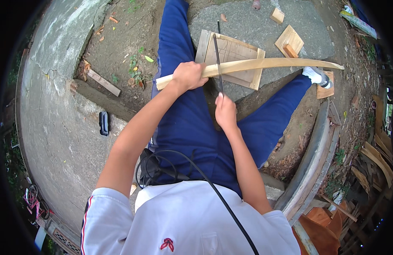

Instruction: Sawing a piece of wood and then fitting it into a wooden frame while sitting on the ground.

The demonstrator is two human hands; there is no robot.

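Note:
My left hand (189,75) is wrapped round a long, curved strip of pale wood (256,64) near its thicker left end. From there the strip reaches right across my legs, its thin far tip over my foot. Closed in my right hand (225,111) is a long, thin, dark tool (217,59), seen almost edge-on, which could be a blade or a rod. It points away from me and crosses the strip just right of my left hand. My fingers cover its near end.
Beyond the strip a framed wooden panel (234,53) lies by a stone slab (258,25). On the slab are a square board (289,41) and a small block (277,15). A black case (104,123) sits at left; a black cable (213,187) crosses my shirt.

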